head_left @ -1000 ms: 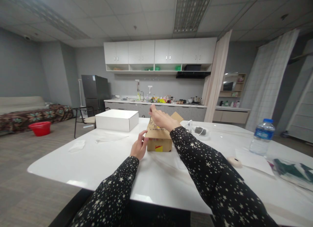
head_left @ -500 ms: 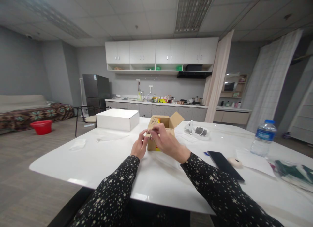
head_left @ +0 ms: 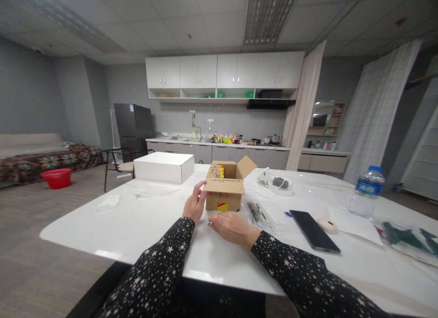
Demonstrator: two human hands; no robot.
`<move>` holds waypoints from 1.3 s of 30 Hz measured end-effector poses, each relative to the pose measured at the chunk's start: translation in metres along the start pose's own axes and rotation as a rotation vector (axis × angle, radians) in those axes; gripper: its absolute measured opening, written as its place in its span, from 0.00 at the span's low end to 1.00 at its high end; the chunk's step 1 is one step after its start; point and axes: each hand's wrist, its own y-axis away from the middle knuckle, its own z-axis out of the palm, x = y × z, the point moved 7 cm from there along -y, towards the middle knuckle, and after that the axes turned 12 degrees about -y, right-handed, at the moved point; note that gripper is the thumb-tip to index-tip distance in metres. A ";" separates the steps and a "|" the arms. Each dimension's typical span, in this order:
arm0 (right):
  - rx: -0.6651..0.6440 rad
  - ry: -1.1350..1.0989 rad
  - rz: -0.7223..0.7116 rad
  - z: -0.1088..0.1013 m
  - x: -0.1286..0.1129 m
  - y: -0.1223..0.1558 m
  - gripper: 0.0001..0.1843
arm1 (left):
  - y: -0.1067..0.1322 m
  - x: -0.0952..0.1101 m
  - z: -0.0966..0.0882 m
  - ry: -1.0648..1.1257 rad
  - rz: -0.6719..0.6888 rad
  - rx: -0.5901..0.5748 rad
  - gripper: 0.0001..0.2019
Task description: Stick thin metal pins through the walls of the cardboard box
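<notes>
An open cardboard box with yellow and red printing stands on the white table, its front flap folded outward and small dark marks along its upper parts. My left hand is at the box's left front edge, fingers and thumb closed against the flap corner. Just in front of the box, low over the table, is my right hand, its fingertips pinched together; what they hold, if anything, is too small to name. To the right of the box lies a clear plastic pack with thin dark pieces inside.
A white box stands behind to the left, near crumpled clear film. On the right are a phone, a pale rounded object, a water bottle and a bag with green contents. A white corded device lies farther back.
My right hand has moved down from the box's front flap to just above the table, away from my left hand. The front flap and the clear pack are now in plain view.
</notes>
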 end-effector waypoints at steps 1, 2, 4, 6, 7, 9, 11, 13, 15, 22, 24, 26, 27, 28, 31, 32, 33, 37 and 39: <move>-0.025 -0.008 0.000 0.002 -0.004 -0.001 0.14 | 0.000 0.000 -0.001 0.002 0.000 0.000 0.24; -0.045 -0.007 0.004 0.004 -0.007 -0.003 0.14 | 0.001 -0.001 -0.002 0.005 -0.002 0.002 0.24; -0.078 0.005 0.021 0.009 -0.013 -0.005 0.12 | 0.002 -0.003 -0.004 0.012 -0.010 0.009 0.24; -0.097 0.018 0.029 0.015 -0.017 -0.007 0.11 | 0.004 -0.004 -0.006 0.017 -0.016 0.015 0.24; -0.101 0.024 0.028 0.018 -0.018 -0.008 0.10 | 0.004 -0.005 -0.007 0.018 -0.016 0.016 0.24; -0.100 0.034 0.024 0.022 -0.020 -0.008 0.09 | 0.005 -0.005 -0.007 0.019 -0.015 0.016 0.24; -0.099 0.031 0.028 0.024 -0.021 -0.009 0.08 | 0.006 -0.005 -0.008 0.023 -0.014 0.016 0.24; -0.097 0.005 0.037 0.023 -0.020 -0.009 0.07 | 0.007 -0.005 -0.009 0.028 -0.017 0.018 0.24; -0.089 -0.030 0.039 0.022 -0.018 -0.008 0.07 | 0.007 -0.005 -0.009 0.035 -0.021 0.019 0.24; -0.051 -0.146 0.040 0.021 -0.009 -0.006 0.07 | 0.007 -0.005 -0.007 0.047 -0.023 0.018 0.23; -0.040 -0.187 0.059 0.021 -0.005 -0.006 0.07 | 0.007 -0.005 -0.007 0.046 -0.024 0.015 0.23; -0.029 -0.227 0.080 0.022 -0.001 -0.006 0.07 | 0.007 -0.004 -0.008 0.043 -0.026 0.011 0.23; -0.024 -0.246 0.091 0.022 0.000 -0.006 0.07 | 0.007 -0.004 -0.008 0.042 -0.026 0.010 0.23; -0.020 -0.263 0.100 0.022 0.002 -0.006 0.07 | 0.007 -0.004 -0.009 0.042 -0.026 0.011 0.23; -0.014 -0.295 0.118 0.023 0.006 -0.005 0.07 | 0.008 -0.004 -0.009 0.042 -0.028 0.013 0.23; -0.013 -0.300 0.120 0.024 0.007 -0.005 0.08 | 0.008 -0.005 -0.009 0.042 -0.028 0.013 0.23; -0.013 -0.303 0.122 0.024 0.008 -0.005 0.08 | 0.008 -0.005 -0.009 0.042 -0.028 0.010 0.23; -0.012 -0.302 0.123 0.027 0.010 -0.004 0.10 | 0.007 -0.006 -0.007 0.043 -0.023 -0.007 0.23; -0.011 -0.301 0.117 0.027 0.010 -0.004 0.10 | 0.007 -0.007 -0.007 0.043 -0.023 -0.004 0.23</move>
